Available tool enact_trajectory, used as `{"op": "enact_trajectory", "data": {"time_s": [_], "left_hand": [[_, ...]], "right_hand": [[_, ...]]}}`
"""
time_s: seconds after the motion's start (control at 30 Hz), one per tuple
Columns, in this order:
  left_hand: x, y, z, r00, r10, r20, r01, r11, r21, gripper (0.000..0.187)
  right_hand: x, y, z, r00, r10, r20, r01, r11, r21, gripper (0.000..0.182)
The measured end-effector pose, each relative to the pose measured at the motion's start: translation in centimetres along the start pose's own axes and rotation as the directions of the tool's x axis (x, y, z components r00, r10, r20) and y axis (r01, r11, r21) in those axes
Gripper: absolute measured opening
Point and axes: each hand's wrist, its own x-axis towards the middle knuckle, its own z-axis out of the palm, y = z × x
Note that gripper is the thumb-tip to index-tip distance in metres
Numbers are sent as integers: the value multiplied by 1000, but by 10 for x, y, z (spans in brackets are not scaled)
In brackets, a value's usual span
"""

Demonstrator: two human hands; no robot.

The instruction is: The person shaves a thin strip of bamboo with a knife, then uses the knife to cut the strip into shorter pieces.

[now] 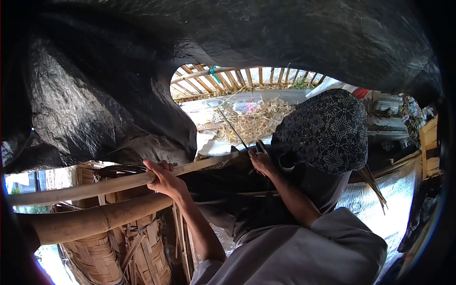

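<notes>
At the left, my left hand [164, 182] is closed around a pale split bamboo pole [102, 185] that slants up to the right. Below that pole runs a thicker round bamboo pole [99, 218]. My right hand [261, 161] is closed on a long, thin dark rod [232, 127] pointing up and away to the left; a dark piece shows beside its fingers, and I cannot tell what it is. A rounded dark cloth with a pale dotted pattern [325, 130] is close to the right of my right hand.
Black plastic sheeting [294, 38] hangs low overhead and down the left. Woven bamboo baskets [92, 256] stand below the poles. Beyond my hands lie dry straw [259, 118] and a bamboo slat fence [213, 78]. Silvery sheeting [380, 199] spreads at the right.
</notes>
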Motion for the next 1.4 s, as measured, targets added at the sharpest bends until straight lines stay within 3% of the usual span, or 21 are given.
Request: {"op": "enact_trajectory", "data": {"time_s": [0.23, 0.33, 0.4, 0.43, 0.5, 0.53, 0.6, 0.63, 0.7, 0.8, 0.93, 1.03, 1.1, 1.13, 1.2, 1.23, 1.3, 1.33, 1.4], "left_hand": [[-3, -21, -6, 991, 101, 93, -108, 992, 70, 39], [-6, -27, -11, 999, 32, 19, -33, 998, 46, 36], [-9, -23, -9, 999, 42, -2, -42, 998, 46, 36], [-10, -22, -10, 998, 57, -19, -56, 997, 46, 36], [-7, -27, -15, 997, 53, -48, -51, 998, 24, 37], [-6, -30, -17, 996, 51, -74, -51, 999, -1, 39], [-3, -37, -21, 993, 51, -104, -52, 999, -6, 37], [-3, -39, -22, 991, 52, -125, -55, 998, -20, 36], [-4, -37, -18, 989, 53, -139, -55, 998, -11, 36], [-3, -30, -12, 984, 59, -166, -59, 998, 4, 35], [-5, -32, -14, 976, 72, -204, -63, 997, 48, 39], [-3, -36, -19, 977, 94, -189, -97, 995, -4, 42], [-3, -38, -21, 978, 107, -176, -103, 994, 33, 42], [-2, -38, -23, 980, 121, -160, -111, 991, 69, 42], [1, -39, -23, 980, 91, -179, -80, 994, 72, 42], [1, -39, -23, 977, 63, -201, -49, 996, 73, 42], [-1, -39, -21, 974, 57, -221, -37, 995, 91, 42], [0, -39, -18, 969, 58, -240, -33, 994, 105, 42], [1, -38, -15, 973, 73, -218, -59, 996, 68, 42]], "right_hand": [[7, 12, 15, 998, 10, 58, -7, 999, -53, 74], [5, 2, 17, 998, -56, -29, 49, 979, -198, 67], [-9, -19, 9, 968, -252, -25, 233, 925, -300, 61], [-4, -10, 15, 968, -249, -20, 231, 925, -303, 61], [4, 3, 29, 752, -650, -108, 547, 708, -447, 57], [3, 5, 31, 753, -650, -102, 548, 706, -448, 57], [-7, 10, 35, 955, -267, -131, 248, 958, -147, 57], [-10, 24, 38, 956, -262, -129, 242, 959, -149, 57], [-10, 40, 36, 991, -104, -83, 53, 882, -469, 59], [-4, 39, 28, 999, -1, -33, -11, 935, -353, 61], [-5, 27, 36, 995, -1, -95, -36, 918, -394, 61], [-12, -11, 24, 996, -70, -56, 55, 972, -229, 60], [-9, -27, 20, 977, -211, -22, 198, 945, -260, 59], [-5, -20, 24, 978, -206, -19, 194, 946, -259, 59], [7, 4, 35, 877, -480, -12, 452, 834, -317, 61], [7, 20, 40, 880, -474, -10, 447, 836, -317, 61], [2, 39, 40, 998, -22, -54, -6, 884, -468, 63], [4, 42, 32, 998, -27, -61, -4, 887, -463, 63], [5, 39, 15, 994, 109, 26, -92, 921, -380, 64]]}}
